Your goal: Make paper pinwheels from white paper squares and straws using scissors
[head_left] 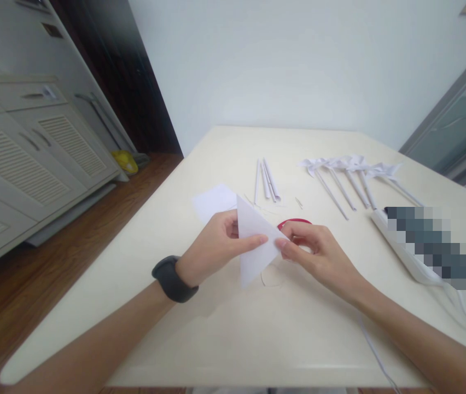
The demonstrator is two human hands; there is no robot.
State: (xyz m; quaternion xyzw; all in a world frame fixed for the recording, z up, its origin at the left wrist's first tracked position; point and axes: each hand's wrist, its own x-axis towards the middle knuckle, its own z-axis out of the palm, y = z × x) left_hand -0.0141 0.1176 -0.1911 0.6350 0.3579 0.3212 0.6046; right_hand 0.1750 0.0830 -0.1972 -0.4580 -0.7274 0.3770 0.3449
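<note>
A white sheet of paper (251, 265), folded into a triangle, is held up above the table between my two hands. My left hand (225, 238), with a black band on its wrist, grips the long side, its thumb lying across the face. At the pointed right corner, my right hand (313, 246) pinches the paper between thumb and fingers. Behind the right fingers shows part of a red-rimmed item (294, 221), mostly hidden. Flat on the table beyond my left hand lies more white paper (212, 201).
Several rolled paper sticks (266, 183) lie at mid-table. Several paper pinwheels (351, 167) on sticks rest at the back right. Thin wire pieces (272, 283) are scattered near my hands. A white tray-like object (401, 251), partly blurred out, and a cable (374, 350) are on the right.
</note>
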